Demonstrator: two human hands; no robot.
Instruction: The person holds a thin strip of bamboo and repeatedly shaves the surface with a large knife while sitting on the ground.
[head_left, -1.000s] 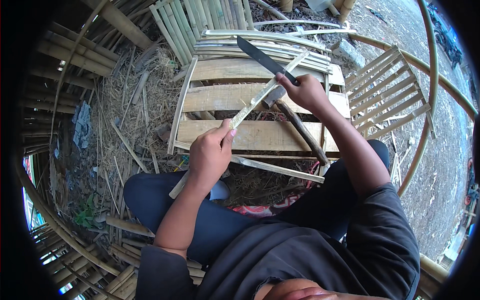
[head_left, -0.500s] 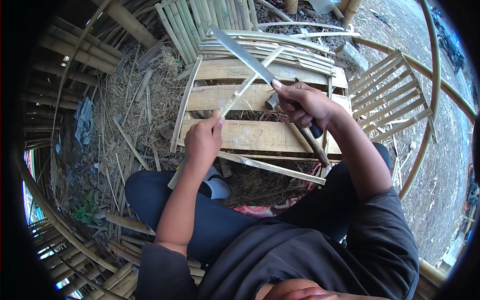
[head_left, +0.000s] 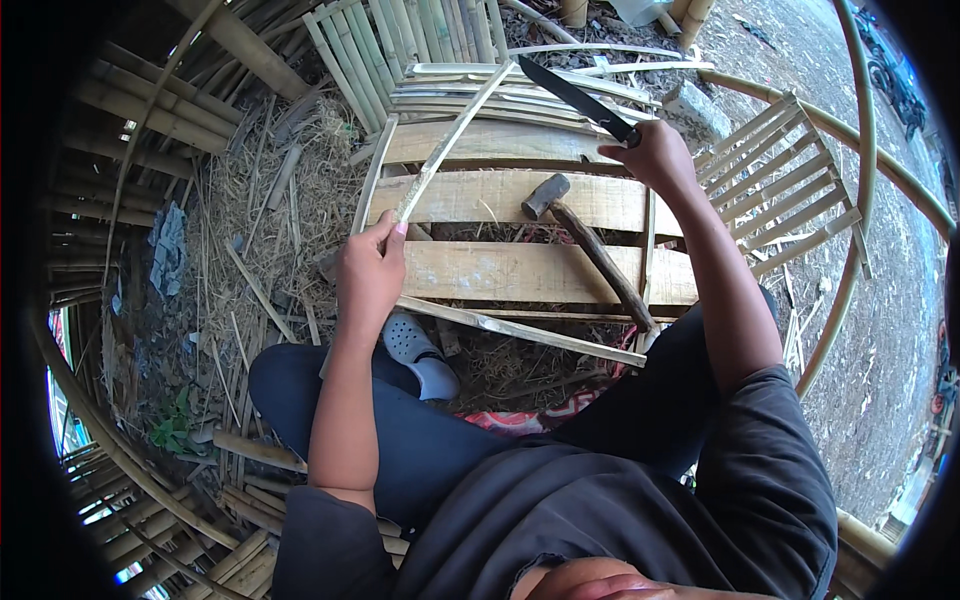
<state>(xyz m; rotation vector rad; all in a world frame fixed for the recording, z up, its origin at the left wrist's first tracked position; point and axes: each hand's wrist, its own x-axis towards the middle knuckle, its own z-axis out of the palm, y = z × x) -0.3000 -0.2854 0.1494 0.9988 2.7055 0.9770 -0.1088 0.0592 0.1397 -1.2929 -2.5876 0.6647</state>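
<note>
The left hand [head_left: 368, 272] gripped a bamboo strip [head_left: 452, 140] slanting up and away to the right; the right hand [head_left: 655, 158] clasped a dark knife [head_left: 575, 97], blade pointing up-left.

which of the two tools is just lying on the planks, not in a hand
The hammer, wooden handle and dark head, lies loose across the planks. The long dark knife is gripped in the right hand.

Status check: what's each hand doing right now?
Left hand grips bamboo strip. Right hand holds knife, raised clear. Hammer lies between.
</note>
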